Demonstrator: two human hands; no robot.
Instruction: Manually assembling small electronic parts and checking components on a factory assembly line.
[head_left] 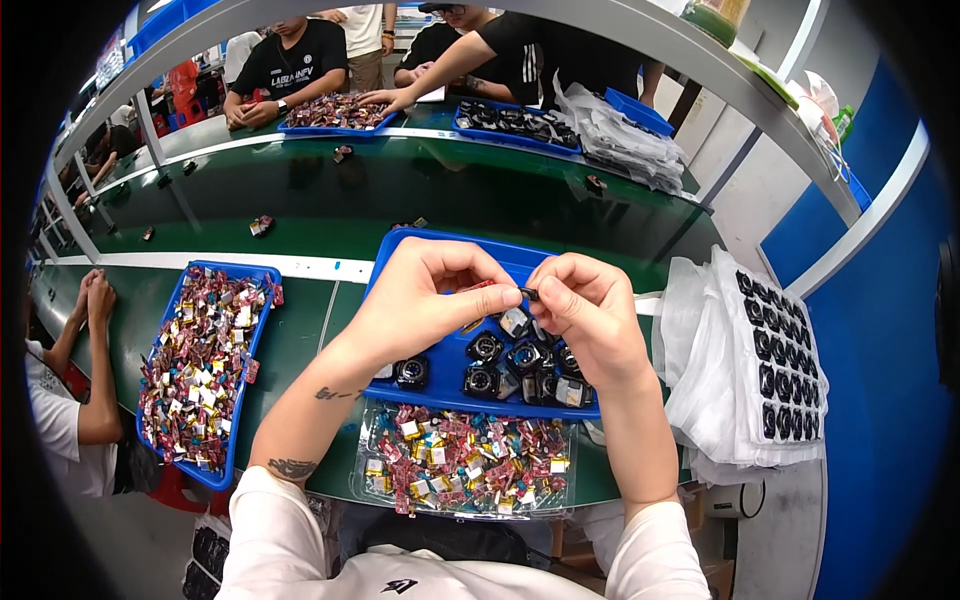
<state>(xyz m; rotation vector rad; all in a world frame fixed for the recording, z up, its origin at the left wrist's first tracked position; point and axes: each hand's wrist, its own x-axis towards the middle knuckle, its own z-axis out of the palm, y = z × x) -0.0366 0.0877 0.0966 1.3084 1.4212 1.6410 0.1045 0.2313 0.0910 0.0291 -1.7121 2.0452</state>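
Note:
My left hand (430,300) and my right hand (592,312) meet above a blue tray (540,254), fingertips almost touching. Between them is a small black part (529,294), pinched from both sides. A bit of red circuit board (482,285) shows at my left fingers; whether it is joined to the black part is hidden. Below my hands, several black square watch-like cases (528,357) lie loose in the tray. Nearer to me, a clear plastic tray (362,470) is heaped with small red circuit boards (437,455) with silver and yellow pieces.
To the left stands another blue tray (236,440) full of similar boards, beside a person's clasped hands (97,298). A stack of white trays (735,400) holding black cases rises at right. Across the green conveyor belt (330,200), people sit behind more trays. A metal frame arches overhead.

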